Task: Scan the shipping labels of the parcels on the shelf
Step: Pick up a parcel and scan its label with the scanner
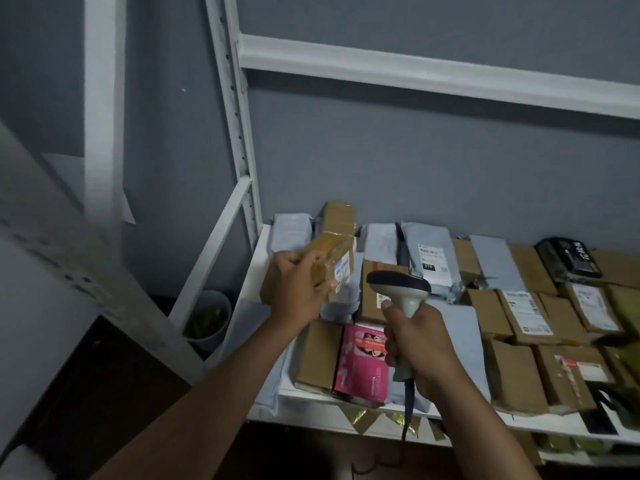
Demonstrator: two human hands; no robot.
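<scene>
Right hand: we grip the scanner by its handle. Left hand: fingers wrapped round a taped parcel lifted above the shelf. Risk: its label, tilted and tape-glossed, may misread, or neighbouring labels register instead.

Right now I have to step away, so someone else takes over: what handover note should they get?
Left hand grips a taped brown parcel lifted above the shelf, its label facing right.
Right hand grips the scanner, head pointing toward that label.
Remaining parcels lie on the shelf.
Which are already scanned cannot be told.
Next: probably scan the held parcel, then the others.
</scene>
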